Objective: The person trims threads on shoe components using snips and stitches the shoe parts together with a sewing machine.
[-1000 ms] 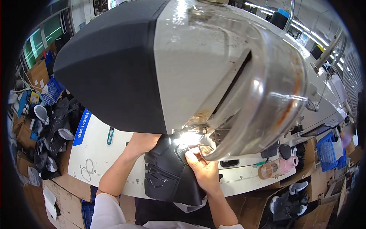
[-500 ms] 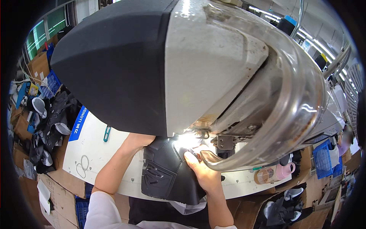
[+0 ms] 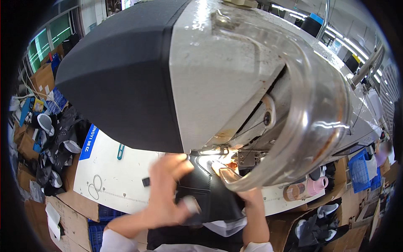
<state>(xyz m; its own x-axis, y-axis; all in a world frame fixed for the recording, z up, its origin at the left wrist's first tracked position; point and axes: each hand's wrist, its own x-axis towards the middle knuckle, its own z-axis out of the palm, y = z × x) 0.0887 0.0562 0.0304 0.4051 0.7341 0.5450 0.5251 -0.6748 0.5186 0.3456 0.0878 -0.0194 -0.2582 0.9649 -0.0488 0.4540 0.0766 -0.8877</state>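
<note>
A black shoe upper [image 3: 220, 195] with a stitched seam lies under the lit needle area of a sewing machine [image 3: 218, 84]. My left hand [image 3: 166, 189] is smeared by motion at the upper's left side, thumb and fingers spread wide with nothing seen between them. Along the upper's right side reaches my right hand [image 3: 251, 195]. Its thumb lies on the upper close to the needle area, while the machine's clear curved guard covers most of the other fingers. The upper's lower edge hangs over the table's front edge, with pale lining below it.
On the white table [image 3: 126, 168] lie teal thread snips [image 3: 121, 151], a loop of cord [image 3: 95, 187] and a small black piece [image 3: 146, 182]. A pink-lidded bottle [image 3: 305, 190] stands at the right. Piled shoe uppers [image 3: 63, 147] fill the left side; more uppers [image 3: 319, 227] sit lower right.
My left hand has come out from beside the machine head toward me, letting go of the upper. The upper has turned and shifted right, and my right hand has moved slightly right.
</note>
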